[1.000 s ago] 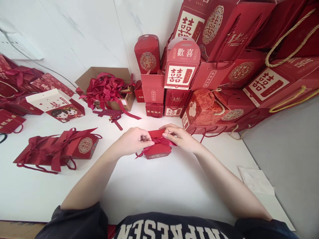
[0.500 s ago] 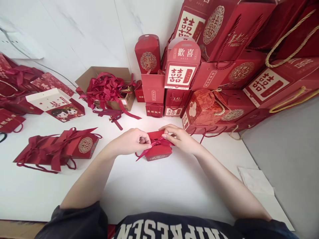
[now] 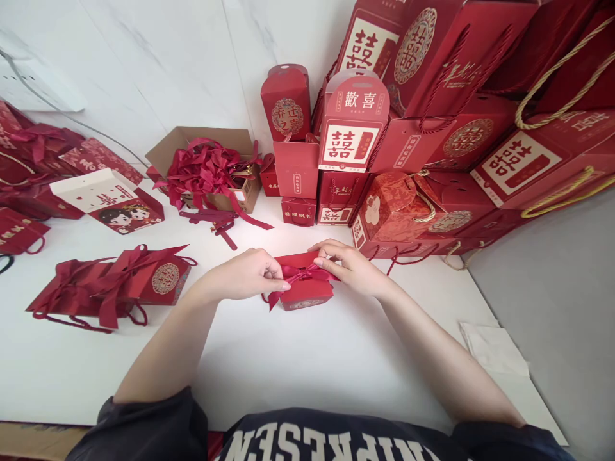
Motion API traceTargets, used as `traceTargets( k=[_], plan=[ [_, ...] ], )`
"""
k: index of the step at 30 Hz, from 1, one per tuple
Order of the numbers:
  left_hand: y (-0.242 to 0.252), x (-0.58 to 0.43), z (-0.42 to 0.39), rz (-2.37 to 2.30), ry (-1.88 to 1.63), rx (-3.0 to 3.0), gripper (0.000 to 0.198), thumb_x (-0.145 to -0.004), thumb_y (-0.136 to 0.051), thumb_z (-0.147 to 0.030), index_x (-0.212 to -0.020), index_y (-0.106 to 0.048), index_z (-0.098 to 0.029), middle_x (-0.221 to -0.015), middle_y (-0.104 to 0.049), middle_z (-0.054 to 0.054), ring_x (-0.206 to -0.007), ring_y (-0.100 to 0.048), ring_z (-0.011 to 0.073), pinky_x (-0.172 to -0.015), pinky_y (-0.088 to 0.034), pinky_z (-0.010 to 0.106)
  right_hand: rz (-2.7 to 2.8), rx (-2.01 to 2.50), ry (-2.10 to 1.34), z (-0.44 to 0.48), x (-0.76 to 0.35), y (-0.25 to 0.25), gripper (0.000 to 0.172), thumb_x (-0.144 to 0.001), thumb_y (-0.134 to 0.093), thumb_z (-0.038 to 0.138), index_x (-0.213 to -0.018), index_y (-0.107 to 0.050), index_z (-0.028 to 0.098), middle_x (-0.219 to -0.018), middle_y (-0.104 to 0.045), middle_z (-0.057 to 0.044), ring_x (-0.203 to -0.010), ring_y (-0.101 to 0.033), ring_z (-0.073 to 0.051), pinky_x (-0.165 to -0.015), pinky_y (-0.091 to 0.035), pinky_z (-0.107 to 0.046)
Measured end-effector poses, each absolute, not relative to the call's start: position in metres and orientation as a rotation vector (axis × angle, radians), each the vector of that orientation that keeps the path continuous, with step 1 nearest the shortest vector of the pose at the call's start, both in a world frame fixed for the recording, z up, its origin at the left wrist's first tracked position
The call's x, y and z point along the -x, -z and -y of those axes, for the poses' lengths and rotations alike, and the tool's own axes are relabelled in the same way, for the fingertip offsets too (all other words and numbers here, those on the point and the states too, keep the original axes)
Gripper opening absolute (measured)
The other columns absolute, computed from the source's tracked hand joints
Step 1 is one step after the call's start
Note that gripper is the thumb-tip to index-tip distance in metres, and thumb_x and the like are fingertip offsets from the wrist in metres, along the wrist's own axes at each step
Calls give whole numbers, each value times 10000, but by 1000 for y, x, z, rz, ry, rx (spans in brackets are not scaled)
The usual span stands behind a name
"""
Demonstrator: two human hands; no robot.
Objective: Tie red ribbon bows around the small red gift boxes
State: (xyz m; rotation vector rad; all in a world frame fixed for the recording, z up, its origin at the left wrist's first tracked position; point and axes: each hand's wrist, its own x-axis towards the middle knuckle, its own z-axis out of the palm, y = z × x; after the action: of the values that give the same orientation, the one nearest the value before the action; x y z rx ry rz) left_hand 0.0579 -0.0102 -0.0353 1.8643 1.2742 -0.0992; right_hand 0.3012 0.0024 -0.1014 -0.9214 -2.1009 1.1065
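A small red gift box (image 3: 310, 295) lies on the white table in front of me. Across its top runs a dark pink satin ribbon (image 3: 304, 273), tied in a bow at the middle. My left hand (image 3: 254, 275) pinches the ribbon's left side between thumb and curled fingers, and a loose tail hangs below it. On the other side, my right hand (image 3: 348, 267) holds the bow's right side between thumb and fingers at the box's right edge. The fingertips partly cover the ribbon ends.
A cardboard box (image 3: 247, 192) full of loose ribbons stands behind to the left. Red boxes with bows (image 3: 113, 285) lie on the left. Stacked red gift boxes (image 3: 353, 141) rise at the back right. White paper (image 3: 494, 349) lies at the right edge.
My left hand has moved slightly left, drawing the ribbon's left side outward. The bow looks wider and tighter at its knot. My right hand has barely moved.
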Motion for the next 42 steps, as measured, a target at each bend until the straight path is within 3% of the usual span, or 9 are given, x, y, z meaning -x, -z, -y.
traceTargets(
  k=[5, 13, 16, 19, 22, 26, 36, 39, 42],
  plan=[
    [37, -49, -1, -1155, 148, -1774, 271, -727, -660, -435, -639, -707, -183, -567, -599, 7, -500, -461, 109, -462, -317, 231, 2111, 899, -1103, -2, -302, 99, 280, -968, -474, 354, -736, -510, 202, -1166, -602, -68, -1057, -577, -179, -925, -420, -327],
    [47, -37, -11, -1020, 424, -1801, 255, -655, -733, -438, -616, -709, -187, -546, -608, 15, -509, -519, 131, -469, -341, 232, 2130, 900, -1185, -2, -306, 96, 289, -952, -499, 400, -752, -551, 198, -1183, -601, -70, -1032, -586, -178, -864, -446, -304],
    [48, -27, -14, -1097, 452, -1907, 346, -623, -757, -476, -808, -696, -191, -714, -665, 16, -620, -568, 147, -532, -381, 225, 2113, 929, -1216, -4, -313, 90, 303, -962, -470, 427, -812, -604, 201, -1233, -585, -76, -1119, -562, -194, -876, -443, -306],
    [43, -24, -12, -1312, 217, -1974, 408, -750, -640, -488, -1049, -624, -210, -837, -656, 16, -691, -573, 150, -593, -411, 232, 2060, 1000, -1140, -5, -320, 82, 307, -970, -441, 444, -889, -623, 210, -1225, -592, -72, -1156, -544, -203, -887, -439, -314],
    [35, -37, -4, -1458, -164, -2034, 307, -866, -497, -446, -1032, -609, -213, -904, -639, 28, -775, -568, 156, -677, -436, 255, 2043, 1119, -1076, -3, -324, 75, 326, -964, -434, 478, -894, -606, 209, -1027, -662, -52, -940, -615, -185, -783, -461, -300],
    [35, -65, 7, -1301, -311, -2119, 251, -814, -595, -439, -889, -640, -203, -904, -608, 30, -834, -548, 165, -710, -437, 259, 2203, 1264, -1154, 4, -325, 70, 459, -922, -459, 565, -698, -606, 192, -646, -640, -8, -606, -583, -152, -608, -440, -277],
    [51, -75, 8, -1261, -206, -2119, 182, -802, -587, -339, -818, -701, -198, -789, -580, 22, -683, -503, 140, -627, -401, 263, 2130, 1049, -1821, 25, -314, 63, 342, -886, -559, 445, -682, -601, 173, -629, -694, -9, -492, -629, -122, -527, -483, -228],
    [55, -77, 9, -1311, -227, -2186, 174, -802, -593, -333, -779, -697, -195, -756, -582, 20, -680, -507, 144, -635, -394, 270, 2361, 1098, -1564, 43, -303, 59, 329, -924, -508, 357, -656, -591, 185, -587, -680, 8, -471, -627, -120, -546, -470, -233],
    [57, -78, 10, -1328, -231, -2203, 180, -797, -603, -343, -766, -694, -191, -770, -591, 23, -664, -510, 140, -620, -385, 269, 2679, 1173, -844, 64, -286, 58, 245, -910, -528, 234, -691, -627, 186, -617, -693, -41, -553, -656, -176, -549, -429, -267]
  ],
)
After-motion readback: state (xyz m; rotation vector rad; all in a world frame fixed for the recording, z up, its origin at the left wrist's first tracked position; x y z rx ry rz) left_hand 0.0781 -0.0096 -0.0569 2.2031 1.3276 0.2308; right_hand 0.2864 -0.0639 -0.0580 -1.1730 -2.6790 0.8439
